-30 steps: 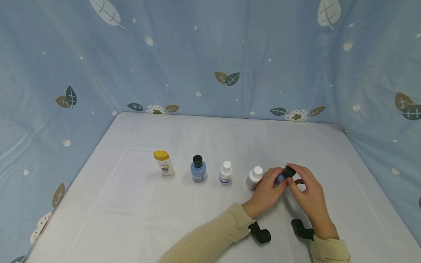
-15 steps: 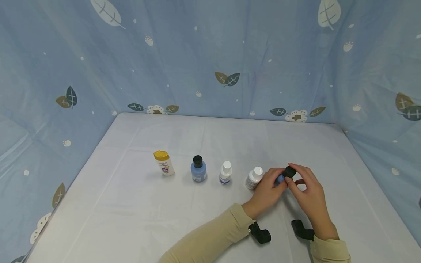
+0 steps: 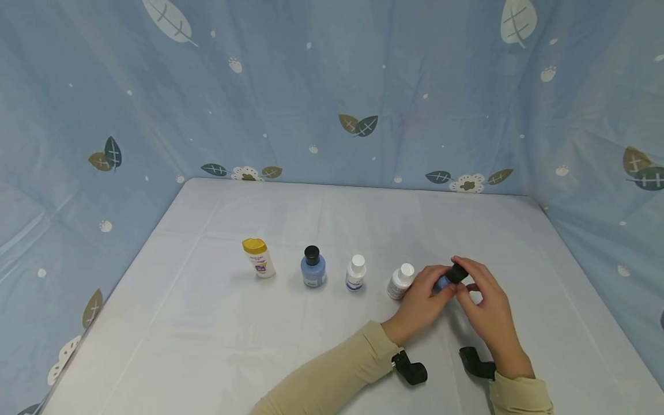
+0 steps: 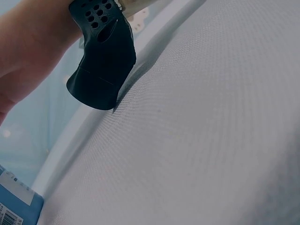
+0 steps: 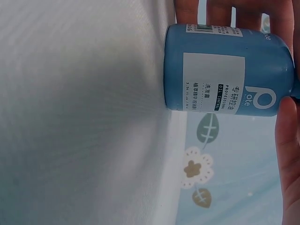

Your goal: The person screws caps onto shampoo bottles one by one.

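Note:
On the right of the table, a small blue shampoo bottle (image 3: 443, 282) with a black cap (image 3: 457, 273) stands between both hands. My left hand (image 3: 422, 297) grips its body from the left. The thumb and fingers of my right hand (image 3: 486, 297) pinch the black cap. In the right wrist view the blue shampoo bottle (image 5: 215, 70) shows its white label, its base at the tabletop, with fingers behind it. Only a lower corner of the blue bottle (image 4: 18, 199) with a barcode appears in the left wrist view, where the right wrist (image 4: 42, 40) shows too.
Left of the hands, a row holds a white bottle (image 3: 400, 281) close by the left hand, another white bottle (image 3: 355, 273), a second blue bottle (image 3: 313, 270) and a yellow-capped bottle (image 3: 259, 258). Black camera mounts (image 3: 410, 369) hang at both wrists. Patterned blue cloth (image 3: 332, 86) surrounds the white table (image 3: 233, 346).
The right hand's fingertips have shifted slightly around the black cap, which shows a little more of its side. The left hand and the other bottles have stayed in place.

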{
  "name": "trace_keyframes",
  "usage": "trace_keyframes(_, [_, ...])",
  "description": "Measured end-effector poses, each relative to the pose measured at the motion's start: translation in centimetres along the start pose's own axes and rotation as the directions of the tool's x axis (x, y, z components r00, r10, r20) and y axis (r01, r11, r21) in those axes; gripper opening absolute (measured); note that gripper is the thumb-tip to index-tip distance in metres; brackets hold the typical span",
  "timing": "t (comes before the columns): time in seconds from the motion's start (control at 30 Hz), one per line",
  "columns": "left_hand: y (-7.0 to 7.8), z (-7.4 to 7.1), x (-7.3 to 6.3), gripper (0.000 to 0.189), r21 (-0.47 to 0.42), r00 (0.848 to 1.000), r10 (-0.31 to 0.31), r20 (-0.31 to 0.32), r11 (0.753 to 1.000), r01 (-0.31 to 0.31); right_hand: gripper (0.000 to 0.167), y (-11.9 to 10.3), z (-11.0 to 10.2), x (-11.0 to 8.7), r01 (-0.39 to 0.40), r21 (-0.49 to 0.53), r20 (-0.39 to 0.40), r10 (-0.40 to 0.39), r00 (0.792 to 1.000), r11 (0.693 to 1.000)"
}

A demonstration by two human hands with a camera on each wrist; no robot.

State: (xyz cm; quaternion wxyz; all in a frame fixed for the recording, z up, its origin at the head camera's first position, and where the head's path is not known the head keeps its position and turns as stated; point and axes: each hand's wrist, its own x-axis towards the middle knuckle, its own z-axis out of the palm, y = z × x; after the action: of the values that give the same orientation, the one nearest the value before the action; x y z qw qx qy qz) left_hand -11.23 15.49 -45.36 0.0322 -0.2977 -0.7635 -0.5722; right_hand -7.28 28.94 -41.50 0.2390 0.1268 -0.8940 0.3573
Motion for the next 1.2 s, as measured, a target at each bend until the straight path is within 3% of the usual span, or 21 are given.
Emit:
trace_keyframes(0.33, [-0.04,0.04,0.02,0.030,0.014,1.000,0.017,-0.007,1.000,-0.017,0.050,0.12,0.00,0.01,0.047,0.014,-0.022,-0.046,0.999,0.999])
trace_keyframes(0.87, [0.10,-0.05,-0.04,0.029,0.008,1.000,0.009,-0.003,1.000,-0.009,0.050,-0.11,-0.01,-0.05,-0.005,0.023,-0.009,0.005,1.000,1.000])
trace_keyframes(1.2, [0.00,-0.11,-0.08,0.030,0.005,1.000,0.008,0.002,1.000,-0.008,0.049,-0.10,0.10,0.07,0.030,0.021,-0.041,-0.029,0.999,0.999])
